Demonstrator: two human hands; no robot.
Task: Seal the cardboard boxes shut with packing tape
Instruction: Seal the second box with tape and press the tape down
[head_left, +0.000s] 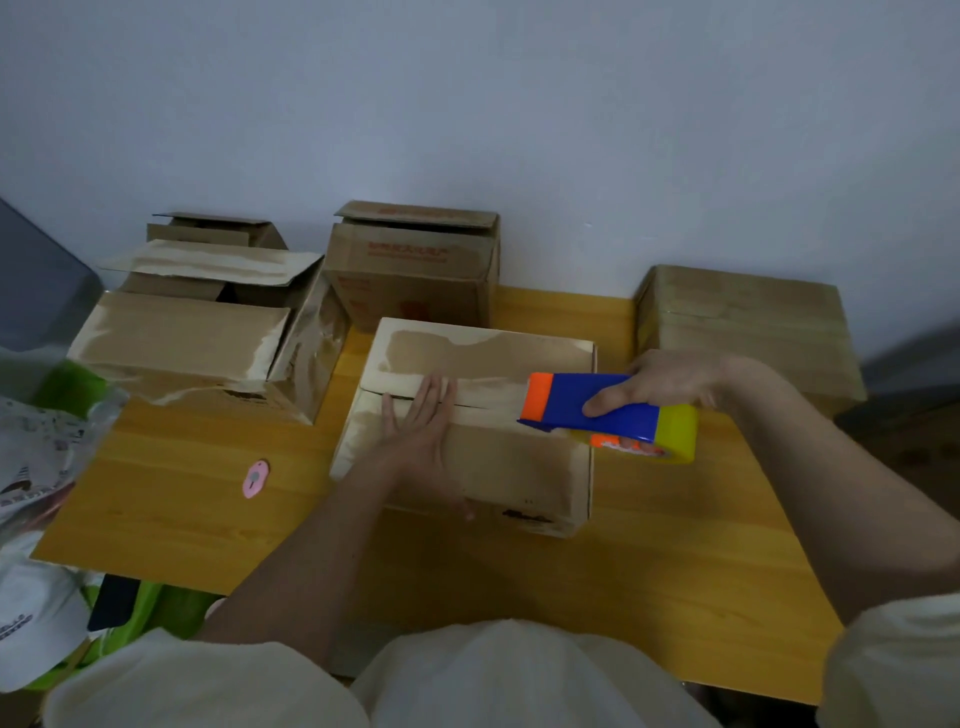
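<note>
A worn cardboard box (498, 358) lies in the middle of the wooden table (649, 561), its top flaps folded down. My left hand (421, 431) rests flat, fingers spread, across the seam between the flaps. My right hand (670, 387) grips a blue tape dispenser (587, 408) with an orange front and a yellow tape roll (675, 434), held over the box's right end at the seam.
An open box (197, 343) with raised flaps stands at the left, a smaller one (218, 234) behind it. Another open box (415, 270) sits at the back centre, a closed box (743, 322) at the right. A pink cutter (254, 478) lies on the table. Bags and clothes crowd the left edge.
</note>
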